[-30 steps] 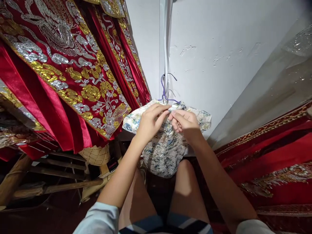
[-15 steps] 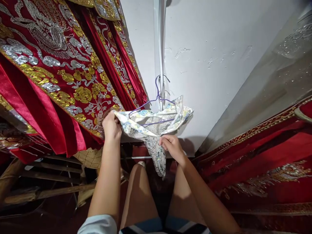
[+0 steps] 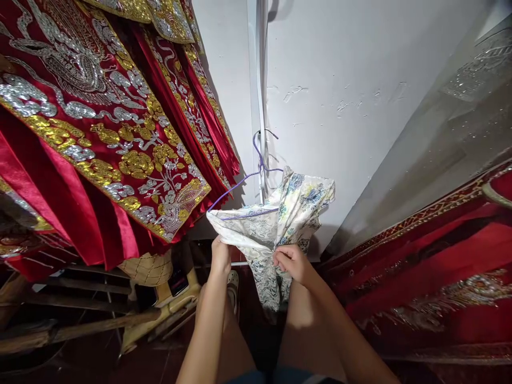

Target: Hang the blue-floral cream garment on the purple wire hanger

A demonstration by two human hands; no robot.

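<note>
A pale floral garment (image 3: 298, 205) with blue and yellow flowers hangs partly on a purple wire hanger (image 3: 240, 184). The hanger's hook rests at a white upright strip (image 3: 257, 74) on the wall. My left hand (image 3: 221, 257) is closed at the garment's left edge, below the hanger's left end; its fingertips are hidden behind the cloth. My right hand (image 3: 291, 261) pinches the fabric at the middle of the front opening. The right shoulder of the garment covers the hanger's right arm. Below my hands the lower cloth droops in gathered folds.
Red cloth with gold and silver sequins (image 3: 140, 165) hangs close on the left. More red embroidered fabric (image 3: 452, 266) stands on the right. A white wall (image 3: 340, 106) is ahead. Bamboo furniture (image 3: 140, 325) and a woven basket (image 3: 148, 266) sit at lower left.
My left hand has moved right and down from the shoulder corner to the garment's edge. The left shoulder now sits over the hanger's end. My right hand shifted slightly right and down, still pinching the cloth.
</note>
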